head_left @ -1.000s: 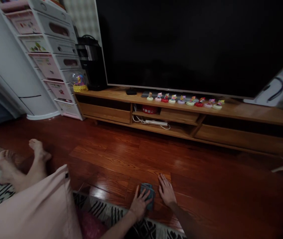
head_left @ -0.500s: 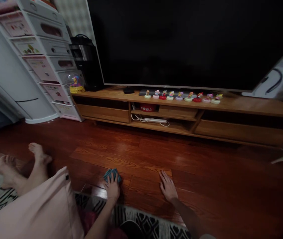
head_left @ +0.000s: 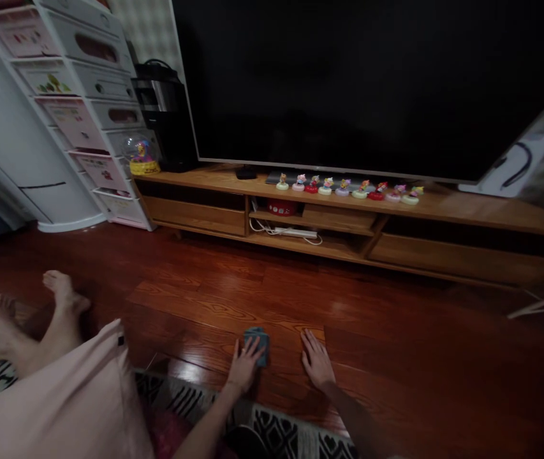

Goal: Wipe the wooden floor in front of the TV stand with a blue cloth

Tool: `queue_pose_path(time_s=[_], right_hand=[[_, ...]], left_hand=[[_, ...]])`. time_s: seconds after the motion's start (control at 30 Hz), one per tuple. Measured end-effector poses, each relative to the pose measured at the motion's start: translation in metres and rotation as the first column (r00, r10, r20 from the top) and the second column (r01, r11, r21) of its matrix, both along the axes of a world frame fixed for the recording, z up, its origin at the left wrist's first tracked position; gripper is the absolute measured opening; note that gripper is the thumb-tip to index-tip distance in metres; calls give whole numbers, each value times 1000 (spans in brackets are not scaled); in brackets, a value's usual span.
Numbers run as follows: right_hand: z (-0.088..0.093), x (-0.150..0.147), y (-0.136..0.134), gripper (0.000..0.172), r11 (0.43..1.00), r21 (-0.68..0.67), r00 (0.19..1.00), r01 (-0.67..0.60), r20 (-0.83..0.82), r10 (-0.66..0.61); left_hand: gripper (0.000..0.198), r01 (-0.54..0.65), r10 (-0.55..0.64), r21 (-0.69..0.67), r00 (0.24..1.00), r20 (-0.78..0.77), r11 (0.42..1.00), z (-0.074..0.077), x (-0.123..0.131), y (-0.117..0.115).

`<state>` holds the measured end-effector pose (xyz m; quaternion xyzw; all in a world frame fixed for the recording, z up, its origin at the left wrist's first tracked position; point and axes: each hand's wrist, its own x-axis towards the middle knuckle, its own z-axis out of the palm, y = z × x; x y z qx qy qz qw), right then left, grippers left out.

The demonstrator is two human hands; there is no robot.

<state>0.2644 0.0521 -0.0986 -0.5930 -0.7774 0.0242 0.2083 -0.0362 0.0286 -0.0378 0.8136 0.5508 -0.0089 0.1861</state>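
A folded blue-green cloth (head_left: pixel 263 338) lies on the reddish wooden floor (head_left: pixel 195 290). My left hand (head_left: pixel 244 370) holds it pressed against the boards, with the fingers over its near side and part of the cloth hidden under them. To the right, my right hand (head_left: pixel 318 363) rests palm down on the bare floor, fingers stretched out and nothing in it. A short stretch of floor separates the cloth from this hand.
A patterned rug (head_left: pixel 276 428) runs along the near floor edge. A pink cushion (head_left: pixel 71 395) and a person's bare feet (head_left: pixel 64 290) are at the left. Ahead stands a low wooden TV cabinet (head_left: pixel 199 217) with several small figurines (head_left: pixel 343 186) before the television (head_left: pixel 329 83).
My left hand has slid the cloth to the right across the floor, closer to my right hand. The cloth looks flatter now. My right hand stays flat in about the same place.
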Motion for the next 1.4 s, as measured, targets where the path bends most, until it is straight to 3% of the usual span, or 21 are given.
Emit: queue_pose_path(time_s=[0.07,0.13,0.23,0.3,0.37,0.5,0.6,0.7,0.8,0.93,1.03,1.13,1.2,1.27,1.33,1.4], right_hand=[[0,-1,0,62,1000,4,1000,5,-3,-5],[1,-1,-1,62,1000,10,1000,1,-6,-1],[0,-1,0,61,1000,16,1000,-5,-6,5],[0,0,0,61,1000,16,1000,-6,-1,6],[0,0,0,61,1000,17,1000,-4,5,4],[1,0,0,62,1000,17,1000,-8,12,7],[1,1,0,62,1000,12,1000,-12,17,11],[0,2,0,63,1000,8,1000,-13,15,13],[2,1,-1,64,1000,-1,1000,-6,8,6],[6,-2,-2,62,1000,-13,1000,1,2,-1],[6,-2,-2,61,1000,-11,1000,4,-4,-4],[5,-2,-1,60,1000,-14,1000,1,-8,-1],[4,-1,-1,60,1000,-15,1000,1,-6,-1],[4,0,-1,60,1000,-11,1000,0,-3,0],[4,0,-1,60,1000,-3,1000,-4,2,4],[4,0,-1,60,1000,2,1000,-2,8,2]], left_hand=[[68,-245,247,28,966,-81,969,8,-34,8],[67,-464,470,72,872,-137,883,13,-63,11],[62,-606,617,116,767,-177,787,15,-85,8],[63,-581,591,115,780,-203,806,12,-79,5],[66,-483,494,106,845,-206,869,5,-58,2],[66,-75,77,25,995,-70,997,-14,7,-13],[62,259,-258,-10,964,67,966,-26,48,-28],[61,406,-405,18,907,117,914,-28,60,-32],[65,302,-302,20,951,71,953,-18,40,-19],[70,-92,93,6,995,-43,996,3,-16,5],[67,-420,423,46,901,-98,906,12,-55,11],[64,-587,597,111,796,-97,802,11,-72,6],[65,-595,606,119,786,-118,795,8,-66,2],[68,-530,540,106,830,-142,842,3,-47,-3],[70,-383,390,76,911,-133,921,-4,-20,-9],[70,-155,157,29,985,-76,988,-13,10,-16]])
